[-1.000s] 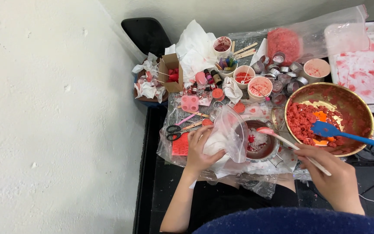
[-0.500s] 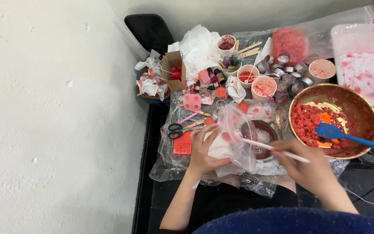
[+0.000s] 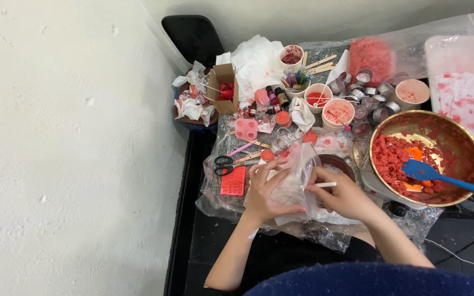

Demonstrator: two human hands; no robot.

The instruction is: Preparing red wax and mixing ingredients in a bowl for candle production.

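Plastic bag point(image 3: 294, 183) sits gripped between left hand point(image 3: 264, 189) and right hand point(image 3: 344, 194), which pinches white stick point(image 3: 325, 185).

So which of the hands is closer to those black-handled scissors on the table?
Left. The left hand, gripping the clear plastic bag, sits just right of the scissors. The right hand, holding a thin white stick, is farther right, beyond the bag.
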